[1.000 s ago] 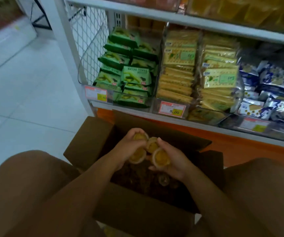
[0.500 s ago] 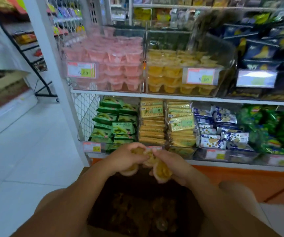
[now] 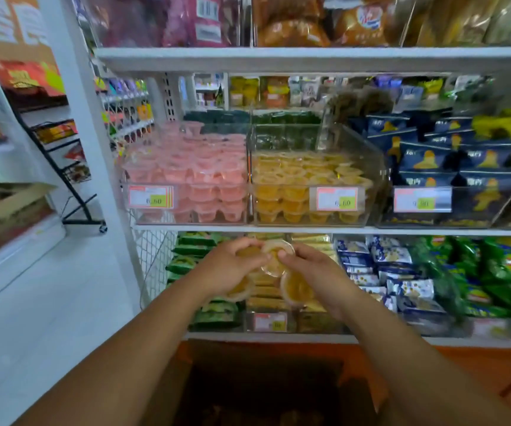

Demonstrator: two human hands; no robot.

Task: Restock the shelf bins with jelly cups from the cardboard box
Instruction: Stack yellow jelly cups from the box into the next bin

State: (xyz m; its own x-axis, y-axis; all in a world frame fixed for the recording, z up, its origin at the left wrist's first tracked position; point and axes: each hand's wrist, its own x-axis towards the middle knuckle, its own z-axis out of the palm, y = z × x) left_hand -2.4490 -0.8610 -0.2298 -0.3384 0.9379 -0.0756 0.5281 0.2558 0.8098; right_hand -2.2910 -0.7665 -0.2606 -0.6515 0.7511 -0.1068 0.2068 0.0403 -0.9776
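Looked forward and down at a shop shelf, both bare arms stretched out.

Held a cluster of yellow jelly cups (image 3: 274, 259) between the two hands, raised in front of the lower shelf and just under the white shelf edge (image 3: 401, 231).

Gripped with the left hand (image 3: 229, 265), fingers curled: one cup near the fingertips and another (image 3: 241, 289) low against the palm.

Gripped with the right hand (image 3: 318, 272), fingers likewise curled: a cup (image 3: 297, 289) under the palm, its foil face turned toward the camera.

Steadied the top middle cup from both sides, fingertips of the two hands nearly meeting over it; four cups in all, perhaps, given the motion blur.

Faced, on the middle shelf directly above the hands, a clear bin (image 3: 368, 155) partly filled with more yellow cups, a price tag (image 3: 337, 198) on its front.

Faced also, touching that bin on its left, a second clear bin (image 3: 143, 216) heaped with pink cups, and on its right a bin of dark blue packets (image 3: 454, 158).

Behind the hands, on the lower shelf, green packets (image 3: 195, 244) and stacked yellow biscuit packs (image 3: 266, 299).

Stood over the open cardboard box (image 3: 263, 388) at the bottom of the view, dark inside, well below the held cups.

Off to the left, white floor tiles (image 3: 48, 302).
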